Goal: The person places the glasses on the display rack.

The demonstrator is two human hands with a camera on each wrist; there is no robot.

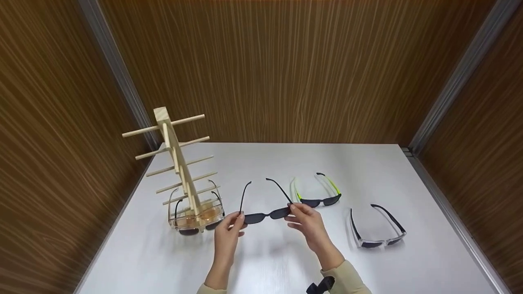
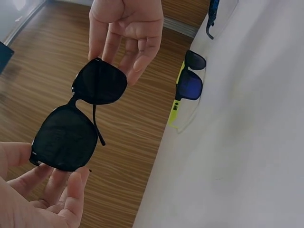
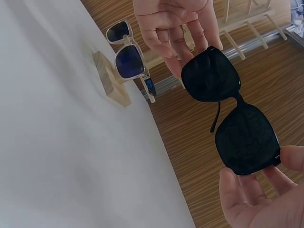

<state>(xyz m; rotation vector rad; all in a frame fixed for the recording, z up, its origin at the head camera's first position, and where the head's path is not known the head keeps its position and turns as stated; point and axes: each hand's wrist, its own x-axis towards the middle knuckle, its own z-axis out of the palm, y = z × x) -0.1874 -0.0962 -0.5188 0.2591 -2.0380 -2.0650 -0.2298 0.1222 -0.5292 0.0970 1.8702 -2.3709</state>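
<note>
Black sunglasses (image 1: 255, 218) are held up over the middle of the tabletop (image 1: 429, 269), their arms unfolded toward its back edge. The left hand (image 1: 226, 239) pinches one end of the frame between thumb and fingers; the right hand (image 1: 312, 228) pinches the other end the same way. The step in hand looks like steadying the unfolded frame with both hands; I judge the next move calls for an even, light hold that keeps the arms spread. Just behind the right hand, lime-armed sunglasses (image 1: 331, 200) rest on the tabletop. Clear-fronted sunglasses (image 1: 372, 245) lie farther out, toward its right edge. Toward the left edge stands a wooden rack (image 1: 183, 167) with paired pegs; low on it, eyewear (image 1: 211, 215) shows orange-tinted and dark lenses, partly overlapping.
</note>
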